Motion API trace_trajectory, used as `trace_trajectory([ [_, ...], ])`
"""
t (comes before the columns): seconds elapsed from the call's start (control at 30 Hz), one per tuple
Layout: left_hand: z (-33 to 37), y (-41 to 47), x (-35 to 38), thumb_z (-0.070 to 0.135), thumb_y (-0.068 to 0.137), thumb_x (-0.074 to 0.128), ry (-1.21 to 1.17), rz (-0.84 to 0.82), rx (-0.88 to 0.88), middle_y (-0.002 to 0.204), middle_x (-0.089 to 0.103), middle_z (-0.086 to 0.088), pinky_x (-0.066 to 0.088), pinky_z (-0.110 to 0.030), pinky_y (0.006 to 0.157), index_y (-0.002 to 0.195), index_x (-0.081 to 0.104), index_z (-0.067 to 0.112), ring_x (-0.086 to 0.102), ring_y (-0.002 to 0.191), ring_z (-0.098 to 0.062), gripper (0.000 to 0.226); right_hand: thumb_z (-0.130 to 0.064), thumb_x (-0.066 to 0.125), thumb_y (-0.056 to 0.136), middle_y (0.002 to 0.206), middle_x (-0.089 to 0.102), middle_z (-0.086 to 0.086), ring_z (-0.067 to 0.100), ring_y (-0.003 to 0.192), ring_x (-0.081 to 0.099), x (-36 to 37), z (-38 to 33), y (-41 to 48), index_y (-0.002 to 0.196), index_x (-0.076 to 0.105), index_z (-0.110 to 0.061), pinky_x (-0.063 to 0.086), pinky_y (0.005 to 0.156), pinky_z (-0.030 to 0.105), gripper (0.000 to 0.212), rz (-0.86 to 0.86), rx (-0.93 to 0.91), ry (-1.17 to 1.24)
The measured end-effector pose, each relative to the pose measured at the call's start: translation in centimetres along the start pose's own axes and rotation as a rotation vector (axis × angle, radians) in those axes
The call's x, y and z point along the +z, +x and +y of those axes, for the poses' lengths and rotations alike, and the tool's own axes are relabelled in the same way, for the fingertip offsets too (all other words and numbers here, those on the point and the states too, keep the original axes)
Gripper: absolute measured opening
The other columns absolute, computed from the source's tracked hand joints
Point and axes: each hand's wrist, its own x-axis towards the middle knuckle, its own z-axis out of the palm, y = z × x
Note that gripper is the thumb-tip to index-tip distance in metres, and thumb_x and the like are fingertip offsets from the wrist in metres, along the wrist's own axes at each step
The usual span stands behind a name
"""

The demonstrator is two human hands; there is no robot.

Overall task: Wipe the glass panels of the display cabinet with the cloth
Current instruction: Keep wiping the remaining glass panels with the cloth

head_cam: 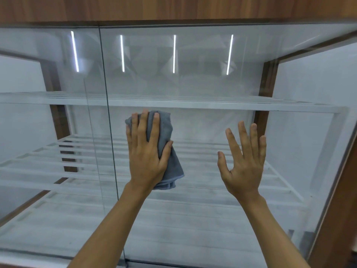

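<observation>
Left hand (147, 151), fingers spread flat, presses a crumpled grey cloth (166, 151) against the smooth glass (193, 84); right hand (244, 161) beside it is open, empty, fingers splayed upward.

Grey-blue cloth (166, 144) at centre frame, plain, with a paler blue stitched hem along the lower edge. Warm reddish-brown wood grain, streaked, on the cabinet frame (173, 8) across the top and down the lower right. Clear glass panel (193, 84) with a faint grey haze, crossed by four thin white light streaks (174, 54) in the upper half. White slatted shelves (193, 108) behind, in parallel bars.
</observation>
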Motion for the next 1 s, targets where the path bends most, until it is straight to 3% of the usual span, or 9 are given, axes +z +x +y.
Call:
trace_trajectory([
  [0.33,8.1,1.0,2.9,0.042,0.103,0.048,0.028,-0.076,0.230,0.162,0.026,-0.022,0.004,-0.048,0.128,0.155,0.031,0.009,0.015,0.153,-0.039,0.064,-0.022,0.057,0.095,0.156,0.039,0.016,0.033,0.150,0.027,-2.7,1.5,0.0,0.143,0.050,-0.009,0.025,0.121,0.053,0.050,0.020,-0.008,0.104],
  [0.73,13.3,-0.5,4.8,0.046,0.103,0.045,0.043,-0.088,0.118,0.164,0.022,-0.021,0.003,-0.050,0.127,0.157,0.029,0.009,0.009,0.154,-0.038,0.067,-0.032,0.058,0.096,0.159,0.037,0.011,0.034,0.152,0.023,-9.4,12.2,0.0,0.142,0.056,-0.017,0.002,0.121,0.061,0.048,0.033,0.068,-0.180],
  [0.9,15.1,-0.8,5.3,0.049,0.104,0.039,0.049,-0.096,0.114,0.164,0.021,-0.020,0.002,-0.049,0.128,0.157,0.028,0.012,0.009,0.154,-0.038,0.066,-0.033,0.062,0.094,0.160,0.037,0.008,0.035,0.152,0.021,-10.9,14.2,0.7,0.141,0.057,-0.020,0.003,0.119,0.066,0.049,0.028,0.066,-0.199],
  [1.0,16.2,-0.9,5.8,0.047,0.103,0.042,0.062,-0.098,0.115,0.164,0.020,-0.019,0.002,-0.049,0.128,0.157,0.027,0.012,0.009,0.154,-0.037,0.066,-0.030,0.065,0.093,0.159,0.037,0.010,0.037,0.151,0.023,-11.7,14.7,0.9,0.138,0.059,-0.020,0.012,0.120,0.062,0.046,0.050,0.052,-0.162],
])
